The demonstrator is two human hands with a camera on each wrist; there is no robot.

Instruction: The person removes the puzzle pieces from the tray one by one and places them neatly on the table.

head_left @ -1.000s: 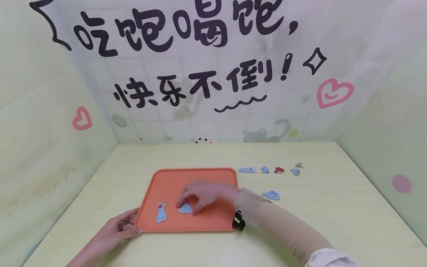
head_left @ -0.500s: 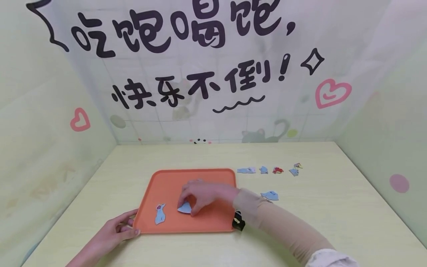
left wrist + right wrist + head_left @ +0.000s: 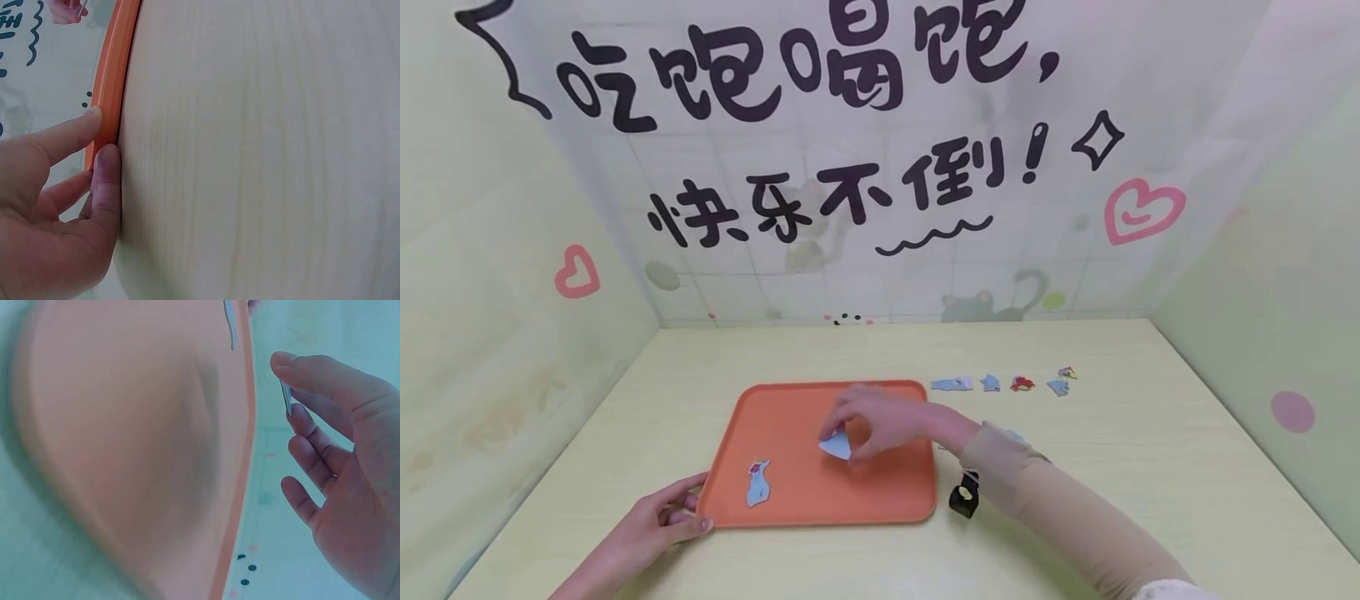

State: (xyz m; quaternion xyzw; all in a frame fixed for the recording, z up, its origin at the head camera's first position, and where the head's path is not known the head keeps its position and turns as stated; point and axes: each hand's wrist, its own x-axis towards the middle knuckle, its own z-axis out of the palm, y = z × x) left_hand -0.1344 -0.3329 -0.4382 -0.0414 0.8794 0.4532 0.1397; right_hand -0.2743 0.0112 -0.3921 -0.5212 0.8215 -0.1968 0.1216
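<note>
My right hand (image 3: 880, 421) pinches a light blue flat puzzle piece (image 3: 837, 446) between thumb and fingertips, held above the orange tray (image 3: 820, 521). In the right wrist view the piece (image 3: 286, 399) shows only as a thin edge, lifted off the tray surface. My left hand (image 3: 658, 517) grips the tray's near left corner; in the left wrist view its thumb and fingers press on the orange rim (image 3: 112, 81). A second blue puzzle piece with a red patch (image 3: 758, 483) lies flat at the tray's left side.
Beyond the tray's right edge, a row of small pieces lies on the table: a long blue one (image 3: 951, 383), a small blue one (image 3: 990, 382), a red one (image 3: 1022, 383) and a blue one (image 3: 1058, 387). A black object (image 3: 964, 497) is by my right sleeve, which partly covers another blue piece.
My right hand has pinched the blue piece, lifted it and moved up and right over the tray. More of the black object now shows. The left hand has stayed at the tray corner.
</note>
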